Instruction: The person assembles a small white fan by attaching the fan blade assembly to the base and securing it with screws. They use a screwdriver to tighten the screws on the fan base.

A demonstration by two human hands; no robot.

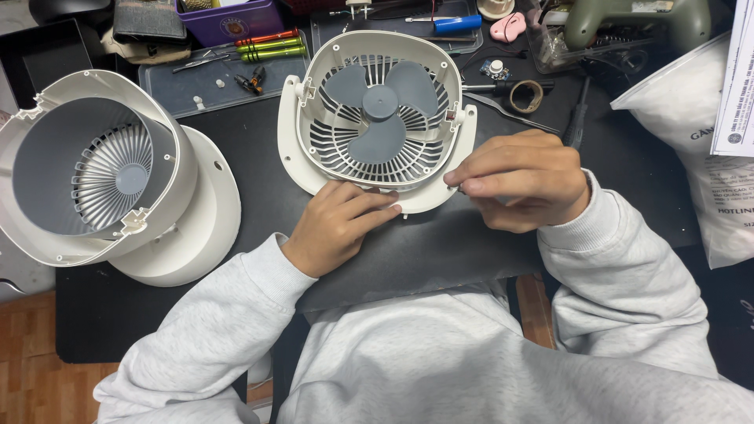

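A white fan body (377,114) with grey blades (380,106) lies face up on the black mat (440,243) in the middle. My left hand (339,224) rests on the mat, fingertips touching the fan's near rim. At the fan's lower right rim, my right hand (522,179) has its fingers pinched together; whether something small sits between them I cannot tell. Both arms wear light grey sleeves.
A white round fan housing (94,169) with a grille inside sits on a white base at the left. Behind are a tray with screwdrivers (271,45), a purple box (232,20), a tape roll (525,96), and a white plastic bag (707,133) at right.
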